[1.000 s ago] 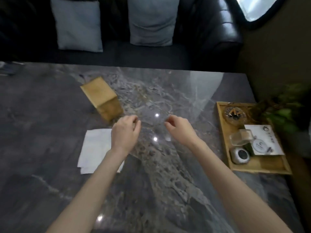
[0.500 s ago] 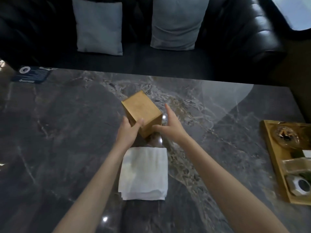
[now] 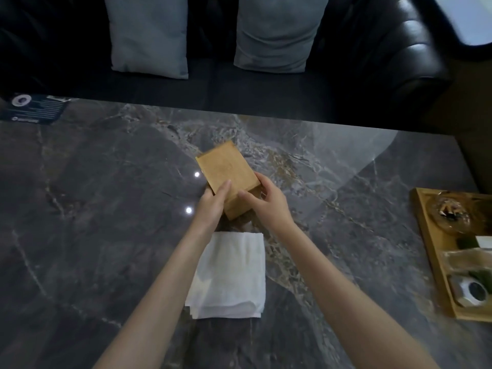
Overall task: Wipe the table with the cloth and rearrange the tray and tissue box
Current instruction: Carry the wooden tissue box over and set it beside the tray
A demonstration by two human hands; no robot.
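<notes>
At the far left edge of the marble table (image 3: 87, 209), well away from our fingers, lies one dark printed card (image 3: 33, 109). Our left hand (image 3: 213, 205) presses its fingers flat against the near left face of the wooden tissue box (image 3: 227, 177), and our right hand (image 3: 267, 201) curls its fingers around the near right corner, so we clamp the one box between both hands at the table's middle. One folded white cloth (image 3: 231, 272) lies just below our wrists, untouched. Far to the right of our fingers sits one wooden tray (image 3: 426, 235), holding several small items too blurred to count. We judge the rearranging step is in hand; next we must lift or slide the box to its place without dropping it. Two grey cushions (image 3: 149, 35) rest beyond the table.
</notes>
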